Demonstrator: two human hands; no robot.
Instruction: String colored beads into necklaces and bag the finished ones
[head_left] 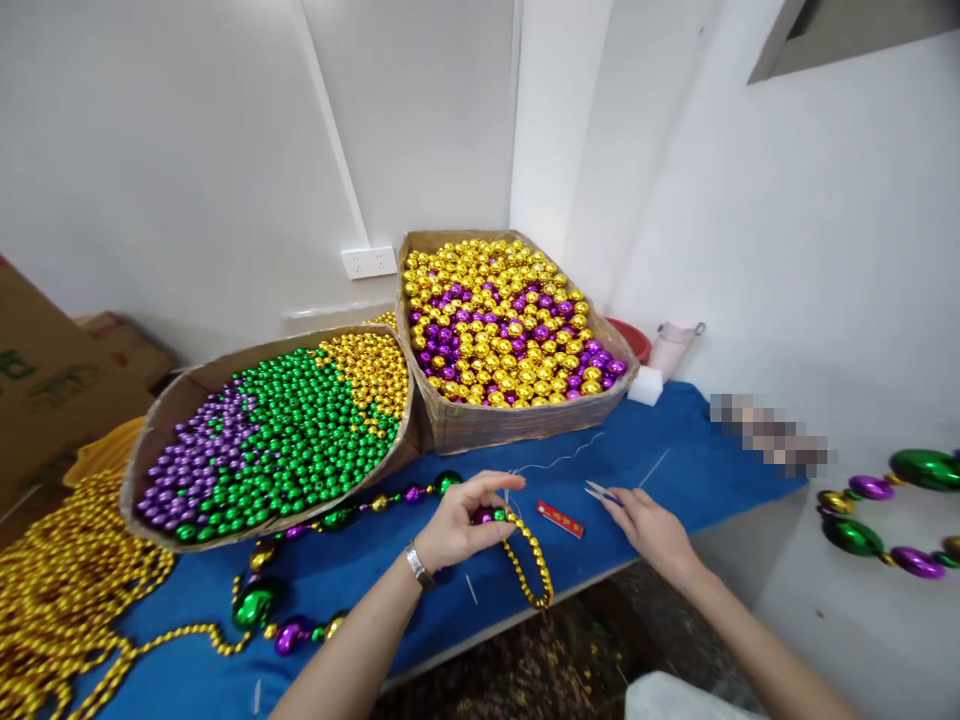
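Observation:
My left hand (459, 522), with a metal watch on its wrist, is closed on a bead strand (541, 560). A loop of small gold beads hangs from it over the table's front edge, with purple and green beads near the fingers. Thin white thread (562, 463) trails from the fingertips toward the back. To the right, my right hand (654, 530) grips small scissors (598, 491), their pointed blades slightly apart and facing left. Their handles are mostly hidden in the hand. Between the hands a small red packet (560, 519) lies on the blue cloth (634, 440).
A box of gold and purple balls (525, 425) stands at the back. Left of it is a box of green, purple and gold beads (142, 440). A large-bead garland (255, 604) and piled gold strands (67, 560) lie left. Another garland (855, 537) hangs at right.

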